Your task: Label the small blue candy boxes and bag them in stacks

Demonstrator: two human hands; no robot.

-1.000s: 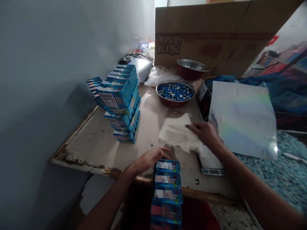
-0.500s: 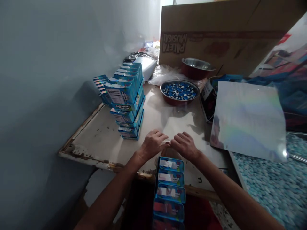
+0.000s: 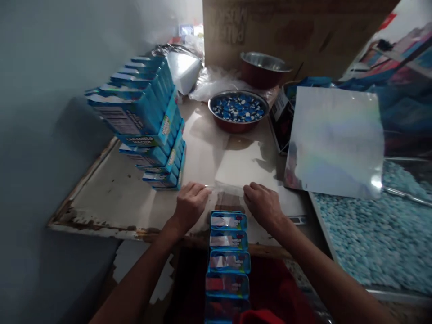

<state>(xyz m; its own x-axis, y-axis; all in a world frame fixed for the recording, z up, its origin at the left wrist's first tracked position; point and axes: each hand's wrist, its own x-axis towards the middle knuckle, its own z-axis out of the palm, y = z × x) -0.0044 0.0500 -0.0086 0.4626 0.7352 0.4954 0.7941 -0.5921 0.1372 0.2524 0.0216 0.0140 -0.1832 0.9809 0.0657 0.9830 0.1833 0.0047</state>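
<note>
A thin piece of clear plastic film (image 3: 227, 188) is stretched between my hands above the table's front part. Closed fingers of my left hand (image 3: 191, 202) grip its left end. My right hand (image 3: 263, 204) pinches the right end in the same way. Just below the film, a row of blue candy boxes (image 3: 229, 240) with clear windows runs toward my body. To the left of my left hand stands a tall stack of blue candy display boxes (image 3: 148, 139).
On the worn table (image 3: 101, 198), a bowl (image 3: 238, 128) holds blue and white pieces. Behind it stand another metal bowl (image 3: 265, 74) and a large cardboard box (image 3: 286, 36). At right, a shiny sheet (image 3: 337, 144) lies over a tray of light blue candies (image 3: 364, 238).
My hands have moved apart, from almost touching to a wide gap, with the clear film stretched between them. The view has tilted down and shifted, so the stack looks larger.
</note>
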